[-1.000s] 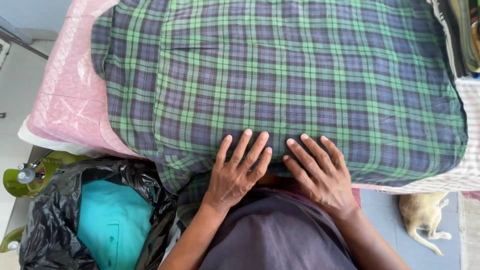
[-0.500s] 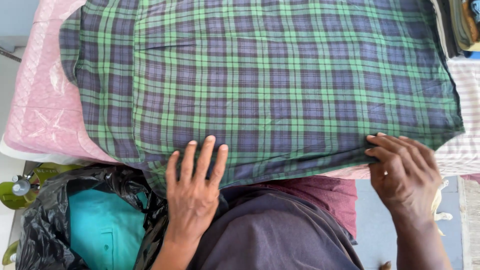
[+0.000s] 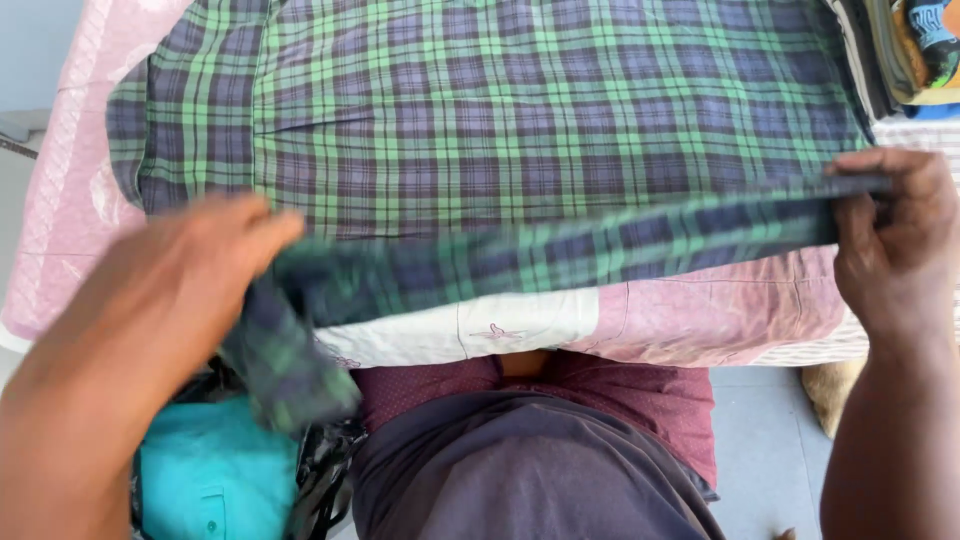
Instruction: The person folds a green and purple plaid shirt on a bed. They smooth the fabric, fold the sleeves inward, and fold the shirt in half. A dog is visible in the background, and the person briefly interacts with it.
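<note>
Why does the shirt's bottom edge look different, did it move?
Yes. The plaid shirt's near edge lifted off the pink cover, folding away from the person, held by both hands.

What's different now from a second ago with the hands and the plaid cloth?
Both hands, flat together on the plaid cloth before, moved apart; left hand and right hand now grip its near edge, lifted off the pink cover. The black bag with turquoise fabric stayed put.

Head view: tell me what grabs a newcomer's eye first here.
The green and navy plaid cloth fills the upper frame, spread over a pink quilted cover. The left hand and right hand grip its near edge at either end, raised off the cover. At lower left, a turquoise garment sits in a black plastic bag.
</note>
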